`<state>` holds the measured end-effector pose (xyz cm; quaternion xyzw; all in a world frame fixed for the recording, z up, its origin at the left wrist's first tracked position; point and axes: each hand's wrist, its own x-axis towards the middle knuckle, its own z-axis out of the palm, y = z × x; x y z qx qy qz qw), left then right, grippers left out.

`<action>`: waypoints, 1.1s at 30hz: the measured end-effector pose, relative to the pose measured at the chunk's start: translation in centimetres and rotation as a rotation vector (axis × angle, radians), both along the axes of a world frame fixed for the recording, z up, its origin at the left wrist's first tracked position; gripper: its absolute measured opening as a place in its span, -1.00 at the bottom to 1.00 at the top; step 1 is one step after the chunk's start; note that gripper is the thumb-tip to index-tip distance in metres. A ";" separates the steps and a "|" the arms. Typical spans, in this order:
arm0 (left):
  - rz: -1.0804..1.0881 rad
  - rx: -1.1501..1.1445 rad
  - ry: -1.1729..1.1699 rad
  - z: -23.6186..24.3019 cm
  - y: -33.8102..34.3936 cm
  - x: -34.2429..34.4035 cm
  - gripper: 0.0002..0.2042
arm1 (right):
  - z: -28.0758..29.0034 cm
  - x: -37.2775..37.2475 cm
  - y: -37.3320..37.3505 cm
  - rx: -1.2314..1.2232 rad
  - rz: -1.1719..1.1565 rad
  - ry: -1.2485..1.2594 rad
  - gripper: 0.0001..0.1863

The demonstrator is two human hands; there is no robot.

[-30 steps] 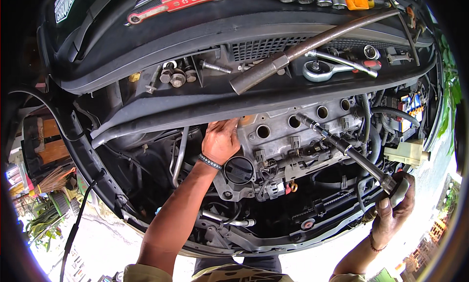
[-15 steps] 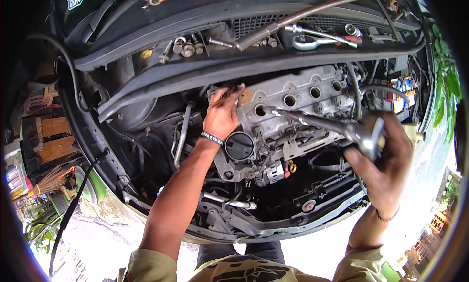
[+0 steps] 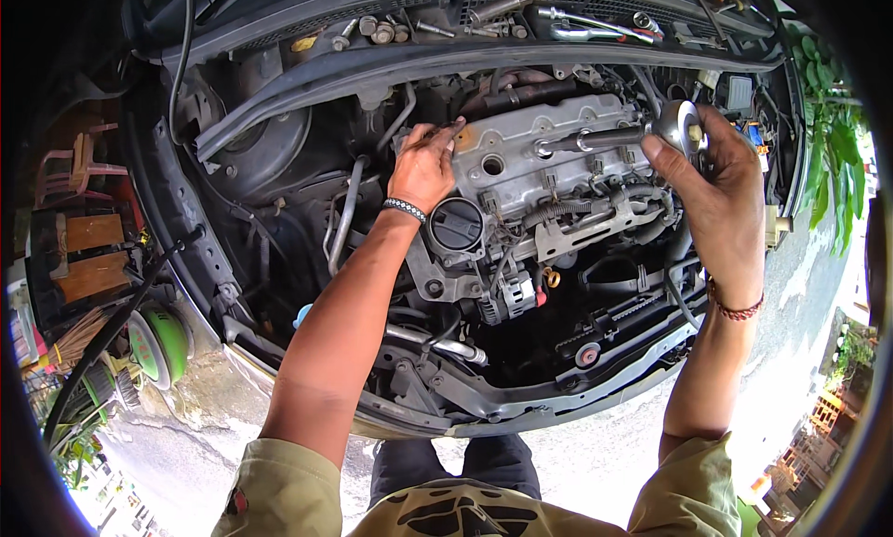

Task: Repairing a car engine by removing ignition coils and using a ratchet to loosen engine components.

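Fingers (image 3: pixel 723 132) of the right hand (image 3: pixel 726 191) wrap around the socket tool's (image 3: pixel 609 144) head.

Along the frame's top, a dark ledge (image 3: pixel 437 48) carries bolts (image 3: pixel 381 32) left of centre, a ratchet (image 3: pixel 575 34) and socket (image 3: pixel 644 21) farther right.

Clothing comprises a short-sleeved khaki shirt (image 3: pixel 566 522) with a bold black print (image 3: pixel 465 516) and dark trousers (image 3: pixel 502 464). A black-and-white patterned band (image 3: pixel 404 208) encircles the left wrist; a reddish-brown braided bracelet (image 3: pixel 738 312) encircles the right.
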<state>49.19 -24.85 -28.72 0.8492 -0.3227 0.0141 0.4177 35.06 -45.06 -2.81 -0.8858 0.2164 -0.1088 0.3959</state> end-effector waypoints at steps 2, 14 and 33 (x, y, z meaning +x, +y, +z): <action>0.007 -0.007 -0.006 -0.1 0.0 0.0 -0.60 | -0.8 -0.4 -0.1 -0.078 -0.028 -0.082 -0.73; 0.016 -0.005 -0.024 0.0 -0.4 -0.3 -0.66 | -8.2 2.7 -3.0 -0.207 0.075 0.123 -0.47; -0.389 -0.408 0.388 10.4 -8.5 -0.9 -0.74 | -12.4 2.1 -3.3 -0.445 0.262 -0.021 -0.21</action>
